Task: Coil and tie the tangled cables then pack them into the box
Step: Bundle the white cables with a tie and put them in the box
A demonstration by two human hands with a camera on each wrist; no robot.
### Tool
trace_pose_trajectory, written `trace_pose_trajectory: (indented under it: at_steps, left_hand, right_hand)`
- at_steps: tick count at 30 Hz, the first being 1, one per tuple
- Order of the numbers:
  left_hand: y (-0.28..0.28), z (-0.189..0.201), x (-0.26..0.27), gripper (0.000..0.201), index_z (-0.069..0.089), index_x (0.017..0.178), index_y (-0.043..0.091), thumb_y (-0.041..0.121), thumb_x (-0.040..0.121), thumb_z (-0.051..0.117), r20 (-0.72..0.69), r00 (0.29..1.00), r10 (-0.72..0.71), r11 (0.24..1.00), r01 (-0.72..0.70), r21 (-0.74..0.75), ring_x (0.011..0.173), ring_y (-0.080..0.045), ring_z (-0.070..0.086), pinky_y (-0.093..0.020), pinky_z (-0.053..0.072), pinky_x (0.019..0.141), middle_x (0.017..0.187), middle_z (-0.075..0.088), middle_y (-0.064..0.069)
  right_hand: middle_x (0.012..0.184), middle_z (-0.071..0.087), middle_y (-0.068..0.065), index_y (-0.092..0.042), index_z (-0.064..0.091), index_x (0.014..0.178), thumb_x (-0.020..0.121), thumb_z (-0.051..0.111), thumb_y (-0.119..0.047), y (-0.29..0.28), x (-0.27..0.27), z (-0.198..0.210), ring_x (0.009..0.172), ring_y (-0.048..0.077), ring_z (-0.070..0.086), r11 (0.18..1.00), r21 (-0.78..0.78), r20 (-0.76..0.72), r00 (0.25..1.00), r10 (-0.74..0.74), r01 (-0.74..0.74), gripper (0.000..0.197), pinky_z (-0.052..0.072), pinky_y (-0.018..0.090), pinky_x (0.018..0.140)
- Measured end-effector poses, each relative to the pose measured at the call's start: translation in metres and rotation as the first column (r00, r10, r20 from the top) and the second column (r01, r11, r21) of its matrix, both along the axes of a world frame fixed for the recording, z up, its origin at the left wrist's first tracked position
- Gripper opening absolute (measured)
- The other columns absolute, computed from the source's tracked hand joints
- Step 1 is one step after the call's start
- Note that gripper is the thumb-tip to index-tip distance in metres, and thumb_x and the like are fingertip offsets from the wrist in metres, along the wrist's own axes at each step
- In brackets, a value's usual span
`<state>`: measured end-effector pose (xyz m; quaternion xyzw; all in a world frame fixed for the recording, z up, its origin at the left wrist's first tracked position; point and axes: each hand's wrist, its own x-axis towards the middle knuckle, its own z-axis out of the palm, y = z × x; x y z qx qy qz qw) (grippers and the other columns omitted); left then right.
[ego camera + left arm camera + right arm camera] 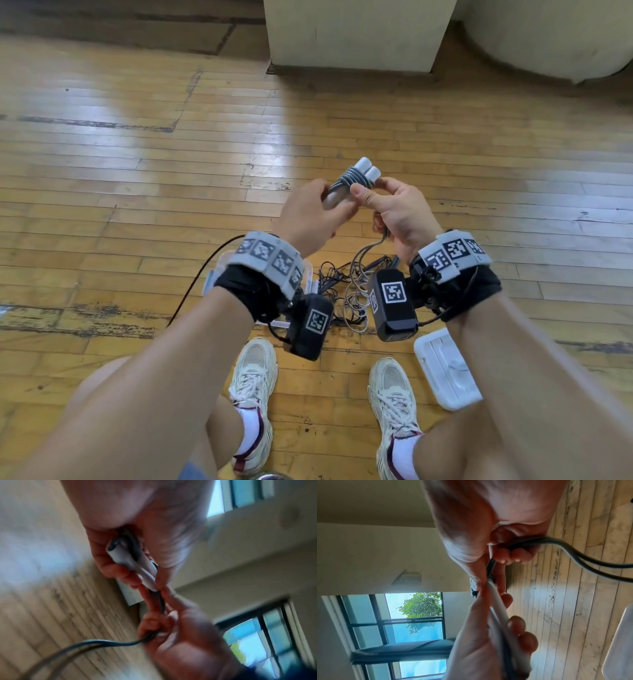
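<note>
The left hand [310, 214] kept a closed grip around the lower ends of two white handles [363, 169] held side by side, with grey cord [347, 180] wound round them. At its 3 o'clock the right hand [394, 212] touched it, thumb and fingers pinching the cord at the wrap, with the loose run passing through its curled fingers and dropping to the tangled cables [346, 291] on the floor [137, 171] at 6 o'clock. The clear box [219, 270] lay partly hidden under the left wrist; a white lid [445, 368] sat beside the right shoe
</note>
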<state>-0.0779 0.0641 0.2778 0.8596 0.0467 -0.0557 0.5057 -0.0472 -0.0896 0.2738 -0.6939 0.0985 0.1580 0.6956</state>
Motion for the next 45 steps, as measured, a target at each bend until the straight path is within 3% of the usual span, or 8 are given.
trace_pose_trajectory:
  at_steps: [6,17,23,27,33,37,41,45]
  left_hand:
    - [-0.005,-0.012,-0.007,0.044,0.042,0.122,0.015,0.035,0.091,0.066,0.229,0.964,-0.134,0.763,-0.047,0.645,0.085,-0.021,0.061,-0.033,0.047,0.067,0.11,0.06,0.0]
    - [0.002,-0.005,-0.01,0.039,0.035,0.137,0.021,0.029,0.101,0.05,0.275,0.956,-0.1,0.795,-0.089,0.6,0.078,-0.023,0.059,-0.033,0.038,0.065,0.112,0.06,-0.002]
    - [0.014,-0.002,-0.003,0.036,0.038,0.132,0.019,0.022,0.098,0.051,0.272,0.962,0.018,0.851,-0.157,0.5,0.081,-0.019,0.049,-0.034,0.036,0.069,0.104,0.055,0.004]
    - [0.013,0.001,-0.003,0.038,0.039,0.133,0.02,0.02,0.098,0.052,0.25,0.968,0.017,0.857,-0.142,0.495,0.082,-0.019,0.05,-0.034,0.035,0.071,0.099,0.051,0.008]
    - [0.011,0.0,-0.002,0.039,0.039,0.133,0.022,0.022,0.097,0.054,0.218,0.976,-0.023,0.855,-0.094,0.509,0.083,-0.018,0.049,-0.034,0.037,0.072,0.099,0.054,0.007]
    - [0.013,-0.001,-0.003,0.036,0.041,0.131,0.022,0.025,0.098,0.055,0.217,0.974,-0.072,0.839,-0.059,0.541,0.085,-0.022,0.055,-0.035,0.043,0.072,0.099,0.057,0.005]
    - [0.013,-0.004,-0.004,0.034,0.042,0.129,0.023,0.028,0.098,0.056,0.222,0.97,-0.096,0.813,-0.052,0.58,0.079,-0.022,0.056,-0.034,0.042,0.068,0.094,0.052,0.008]
    - [0.01,-0.008,-0.004,0.033,0.044,0.13,0.024,0.033,0.1,0.053,0.238,0.961,-0.138,0.81,-0.028,0.586,0.079,-0.024,0.058,-0.035,0.046,0.067,0.099,0.059,0.002]
  right_hand:
    - [0.08,0.072,-0.002,-0.014,0.065,0.101,0.086,0.078,-0.027,0.014,-0.001,-0.01,0.048,0.002,0.045,0.992,-0.075,0.052,0.994,-0.098,0.102,0.025,0.037,0.021,0.05]
    - [0.093,0.068,0.004,-0.006,0.063,0.117,0.108,0.039,-0.031,0.014,0.001,0.002,0.067,0.01,0.049,0.978,-0.066,-0.01,0.981,0.195,-0.196,0.036,0.039,0.026,0.065]
    - [0.091,0.074,0.003,-0.009,0.072,0.104,0.104,0.05,-0.024,-0.002,-0.003,0.008,0.073,0.01,0.056,0.859,-0.234,0.042,0.878,0.476,-0.455,0.026,0.04,0.033,0.074]
    - [0.092,0.074,0.004,-0.011,0.072,0.108,0.102,0.054,-0.02,0.0,-0.003,0.004,0.071,0.007,0.056,0.852,-0.255,0.074,0.869,0.488,-0.457,0.021,0.04,0.027,0.07]
    - [0.109,0.071,0.011,-0.003,0.064,0.113,0.097,0.063,-0.011,0.0,0.003,-0.001,0.098,0.018,0.065,0.832,-0.336,0.164,0.843,0.513,-0.441,0.018,0.052,0.032,0.093]
    - [0.103,0.07,0.012,-0.004,0.06,0.112,0.098,0.06,-0.01,0.001,0.003,0.002,0.09,0.02,0.066,0.891,-0.218,0.183,0.88,0.438,-0.398,0.015,0.055,0.036,0.086]
    - [0.085,0.069,0.01,0.003,0.064,0.105,0.104,0.049,-0.025,0.001,0.001,0.009,0.063,0.012,0.054,0.864,-0.195,0.112,0.865,0.49,-0.464,0.031,0.041,0.021,0.058]
    - [0.074,0.057,0.005,-0.006,0.063,0.084,0.105,0.046,-0.029,0.002,0.0,0.007,0.062,0.009,0.046,0.835,-0.219,0.115,0.836,0.536,-0.505,0.036,0.038,0.018,0.058]
